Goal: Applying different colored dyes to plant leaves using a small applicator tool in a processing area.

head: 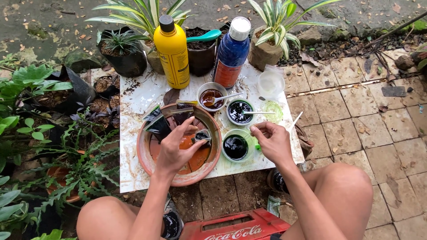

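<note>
Outdoors, on a white board (pixel 138 169) laid over paving, the left hand (pixel 175 149) grasps a small dark cup (pixel 202 135), holding it over a terracotta dish (pixel 147 153) in which small black bags (pixel 158 124) rest. The right hand (pixel 273 142) pinches a thin white stick (pixel 294 121) just beside a green cup of dark liquid (pixel 235 146), its fingers closed on it. Behind stand a cup of brown liquid (pixel 211 98) and another dark cup (pixel 240 111), each with a white spoon. At the board's far edge stand a yellow bottle (pixel 172 53) and a blue bottle (pixel 232 53), with potted plants behind them. A red crate (pixel 235 229) lies between the person's knees.
</note>
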